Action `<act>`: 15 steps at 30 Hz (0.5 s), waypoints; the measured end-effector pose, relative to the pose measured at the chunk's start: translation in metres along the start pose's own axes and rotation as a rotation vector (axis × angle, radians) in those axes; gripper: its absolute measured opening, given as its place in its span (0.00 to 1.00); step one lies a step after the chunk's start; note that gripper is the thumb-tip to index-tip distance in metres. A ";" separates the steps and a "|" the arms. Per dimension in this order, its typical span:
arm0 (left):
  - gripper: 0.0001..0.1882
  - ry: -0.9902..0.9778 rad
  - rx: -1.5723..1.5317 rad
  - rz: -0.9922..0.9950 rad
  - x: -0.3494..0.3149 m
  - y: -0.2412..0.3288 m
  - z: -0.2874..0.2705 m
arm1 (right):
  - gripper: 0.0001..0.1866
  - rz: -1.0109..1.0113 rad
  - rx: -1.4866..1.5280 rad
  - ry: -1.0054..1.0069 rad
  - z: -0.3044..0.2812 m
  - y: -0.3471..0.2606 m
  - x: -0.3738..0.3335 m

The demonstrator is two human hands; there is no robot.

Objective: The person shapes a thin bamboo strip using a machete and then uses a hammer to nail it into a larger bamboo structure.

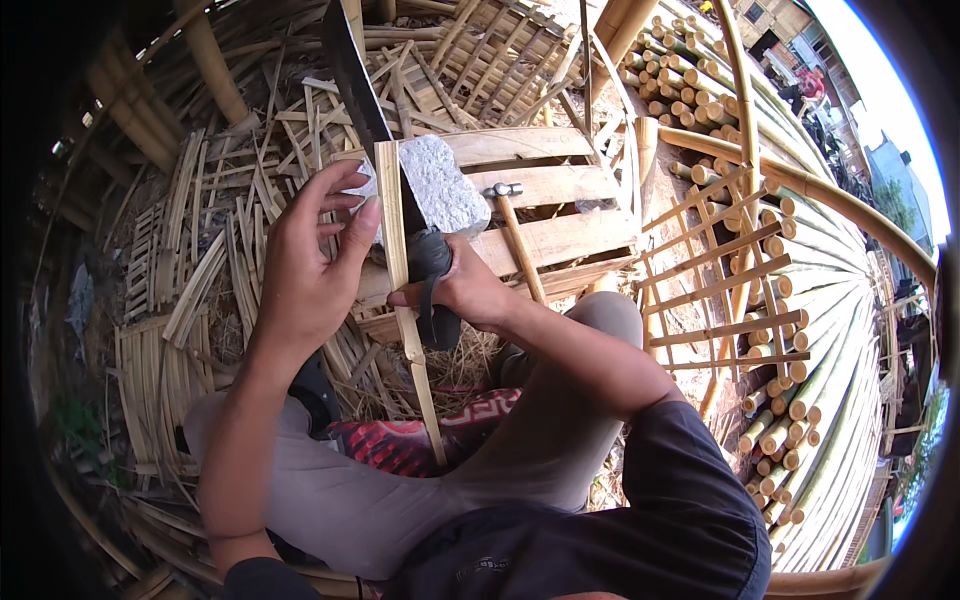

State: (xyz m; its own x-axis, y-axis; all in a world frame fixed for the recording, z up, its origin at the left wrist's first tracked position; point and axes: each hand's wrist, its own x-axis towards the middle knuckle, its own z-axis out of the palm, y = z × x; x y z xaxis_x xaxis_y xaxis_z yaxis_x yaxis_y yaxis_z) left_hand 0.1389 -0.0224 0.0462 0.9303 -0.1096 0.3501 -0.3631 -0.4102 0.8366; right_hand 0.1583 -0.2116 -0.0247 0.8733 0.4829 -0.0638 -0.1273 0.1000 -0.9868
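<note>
Bamboo strip [392, 225] stands before a slatted bench [555, 186] near stacked poles [825, 335], left fingers [338, 184] loosely parted, right fingers [458, 262] clasping a knife [357, 80].

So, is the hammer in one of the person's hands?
No: the hammer lies on the slatted wooden bench, while the right hand grips the dark handle of the long knife.

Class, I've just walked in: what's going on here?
A seated person's right hand grips a long dark knife by its handle, thumb at a pale bamboo strip. The left hand is open beside the strip's upper part; I can't tell whether it touches. A rough pale block and a hammer rest on the slatted bench.
</note>
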 end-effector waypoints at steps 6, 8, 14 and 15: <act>0.11 0.070 -0.035 0.058 0.004 -0.007 0.014 | 0.12 -0.016 -0.035 -0.116 -0.005 0.013 -0.002; 0.11 0.016 -0.154 0.019 0.007 -0.011 0.012 | 0.12 -0.007 -0.027 -0.114 0.000 0.010 -0.003; 0.10 0.014 -0.246 0.038 0.005 -0.015 0.016 | 0.14 -0.004 -0.120 -0.146 0.001 -0.002 -0.005; 0.10 0.031 -0.274 0.039 0.004 -0.015 0.015 | 0.15 0.009 -0.126 -0.154 0.001 -0.005 -0.007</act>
State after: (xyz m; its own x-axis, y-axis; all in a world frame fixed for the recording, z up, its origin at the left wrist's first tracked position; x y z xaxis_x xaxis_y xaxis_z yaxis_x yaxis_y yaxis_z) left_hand 0.1485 -0.0301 0.0292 0.9147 -0.0913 0.3936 -0.4033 -0.1452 0.9035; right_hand 0.1524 -0.2146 -0.0193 0.7889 0.6117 -0.0589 -0.0667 -0.0100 -0.9977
